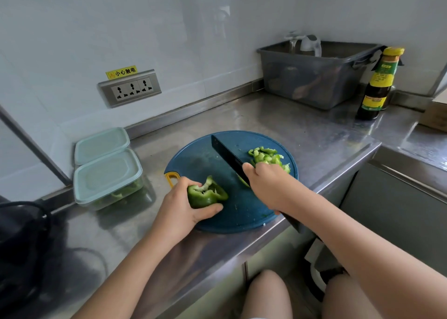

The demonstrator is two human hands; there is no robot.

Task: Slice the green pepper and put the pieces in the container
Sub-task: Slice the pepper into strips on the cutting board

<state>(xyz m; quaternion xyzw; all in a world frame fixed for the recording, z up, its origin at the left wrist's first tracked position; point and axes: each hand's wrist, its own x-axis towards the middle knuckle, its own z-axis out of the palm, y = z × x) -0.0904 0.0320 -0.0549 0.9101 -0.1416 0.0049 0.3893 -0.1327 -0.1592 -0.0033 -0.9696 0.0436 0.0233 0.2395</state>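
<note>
A round blue cutting board [208, 156] lies on the steel counter. My left hand [180, 207] grips a cut-open green pepper half [205, 194] at the board's front left. My right hand [268, 185] is closed on a black knife [227, 156] whose blade points to the far left across the board. A heap of green pepper slices [267, 157] sits at the board's right side, just beyond my right hand. Two lidded clear containers stand to the left; the nearer container [107, 178] holds green pieces, and the farther container [101, 144] is behind it.
A grey plastic bin [314, 76] with a kettle inside stands at the back right, and a dark sauce bottle [378, 84] is beside it. A wall socket [130, 88] sits above the counter. A black bag [21, 246] lies at the left. The counter edge [278, 231] runs just below the board.
</note>
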